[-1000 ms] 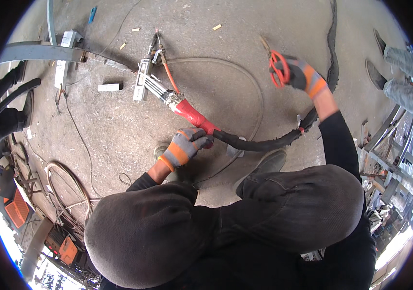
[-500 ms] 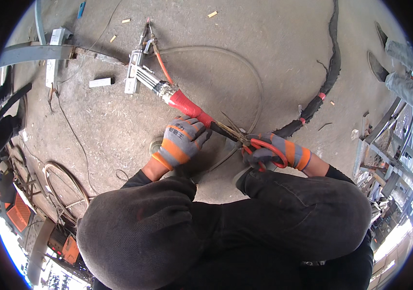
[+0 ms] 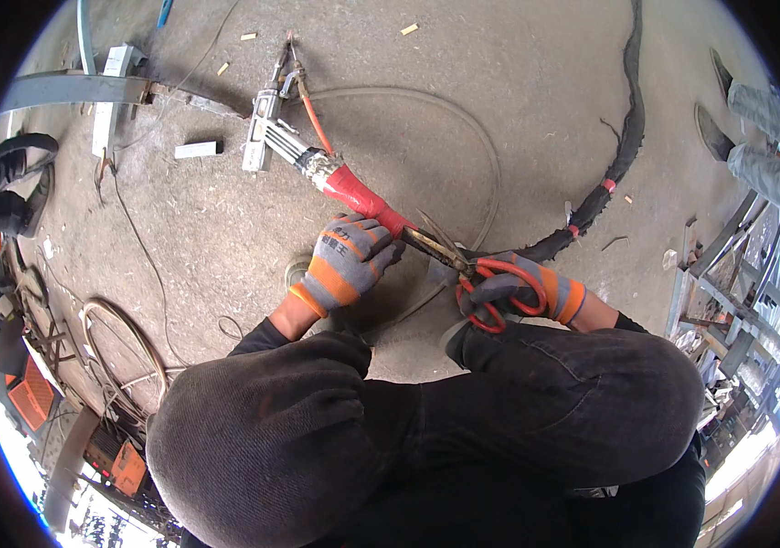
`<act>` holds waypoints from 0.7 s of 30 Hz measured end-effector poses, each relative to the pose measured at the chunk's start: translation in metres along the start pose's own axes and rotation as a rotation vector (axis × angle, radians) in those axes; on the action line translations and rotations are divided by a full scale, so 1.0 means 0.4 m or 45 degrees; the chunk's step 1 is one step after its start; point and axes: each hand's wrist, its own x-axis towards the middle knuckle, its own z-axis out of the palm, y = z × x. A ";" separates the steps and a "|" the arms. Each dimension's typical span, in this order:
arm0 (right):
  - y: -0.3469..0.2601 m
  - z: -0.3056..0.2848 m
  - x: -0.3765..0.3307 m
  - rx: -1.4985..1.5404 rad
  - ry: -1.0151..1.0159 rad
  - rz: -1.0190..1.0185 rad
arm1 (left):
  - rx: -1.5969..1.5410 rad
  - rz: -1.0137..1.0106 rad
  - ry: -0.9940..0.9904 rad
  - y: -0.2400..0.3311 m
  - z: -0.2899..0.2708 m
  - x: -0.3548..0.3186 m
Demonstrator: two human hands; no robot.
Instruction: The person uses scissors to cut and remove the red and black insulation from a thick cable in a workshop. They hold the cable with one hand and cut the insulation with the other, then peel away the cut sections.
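One gloved right hand [image 3: 502,289], just right of the frame's middle, has its fingers clenched on red-handled scissors [image 3: 464,266], blades parted over the black cable [image 3: 550,247]; the left hand [image 3: 344,260] curls its fingers against the red wrapping [image 3: 362,200], grip impossible to tell.

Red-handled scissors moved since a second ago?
Yes: the scissors went down and slightly left in view, from right of the grey hose loop to its near end, at the black cable.

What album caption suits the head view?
Orange-and-grey-gloved left hand at a red-wrapped black cable; gloved right hand holding red-handled metal scissors.
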 end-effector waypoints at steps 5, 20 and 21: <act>-0.026 0.010 0.025 -0.297 0.046 -0.404 | -0.132 -0.110 -0.023 -0.003 0.018 -0.002; -0.065 0.047 0.063 -0.199 0.340 0.115 | -0.055 0.289 0.202 -0.016 0.017 -0.008; -0.062 0.042 0.064 -0.225 0.336 0.103 | -0.107 0.302 0.196 -0.024 0.018 -0.013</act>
